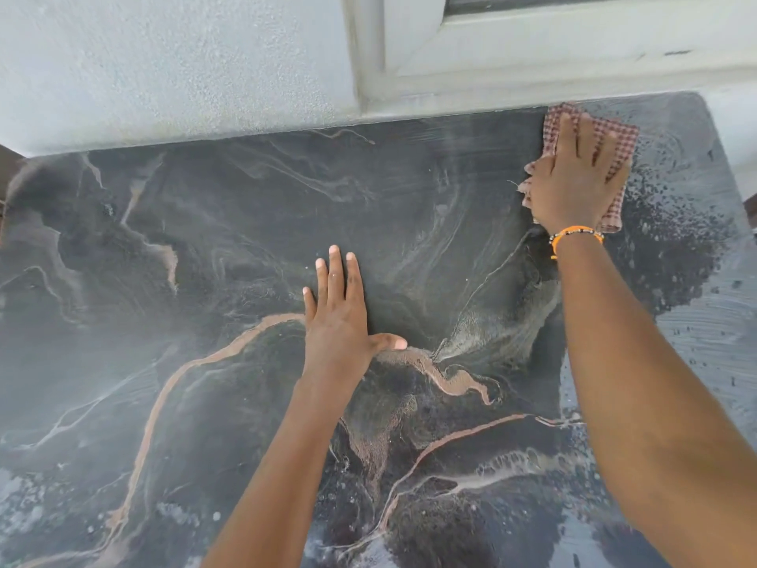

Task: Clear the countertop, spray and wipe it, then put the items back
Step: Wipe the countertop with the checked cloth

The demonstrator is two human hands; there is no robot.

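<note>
Far as I could tell the countertop [205, 239] was cleared and wet, right hand [573, 186] pressing the cloth [614, 137] flat-fingered at the back right corner, left hand [340, 317] spread flat mid-counter, wiping unfinished, nothing put back.

No word, label, brand or number can be read anywhere in view: the dark veined countertop [205, 239], the checked cloth [622, 137], the pale wall [164, 55], the window frame [573, 43] and the orange bracelet [575, 231] carry no lettering
</note>
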